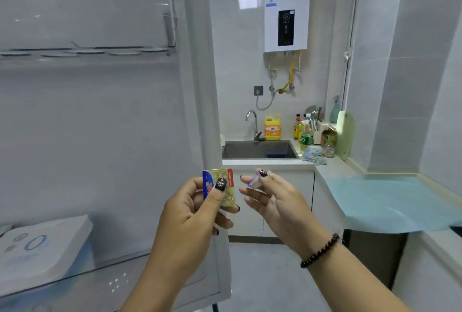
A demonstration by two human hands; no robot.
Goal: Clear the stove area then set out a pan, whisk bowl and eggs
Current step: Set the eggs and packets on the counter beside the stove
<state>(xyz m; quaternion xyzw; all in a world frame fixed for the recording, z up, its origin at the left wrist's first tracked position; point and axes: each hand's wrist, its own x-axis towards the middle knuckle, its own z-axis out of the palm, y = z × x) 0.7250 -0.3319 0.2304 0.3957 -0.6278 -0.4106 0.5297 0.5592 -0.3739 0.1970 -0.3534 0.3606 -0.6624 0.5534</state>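
While my left hand [192, 211] pinches a gold packet [226, 186], my right hand [272, 199] holds a small white piece [255, 183]. The fridge door [100, 124] stands open beside them

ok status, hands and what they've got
Left hand pinches a small gold and blue packet. Right hand pinches a small whitish piece. No pan, bowl or eggs in view. Open fridge door at left.

hands [197, 209]: 2 | small packets [220, 186]: 2 | yellow detergent jug [272, 128]: 1 | tap [253, 124]: 1 | sink [260, 151]: 1 | water heater [286, 9]: 1
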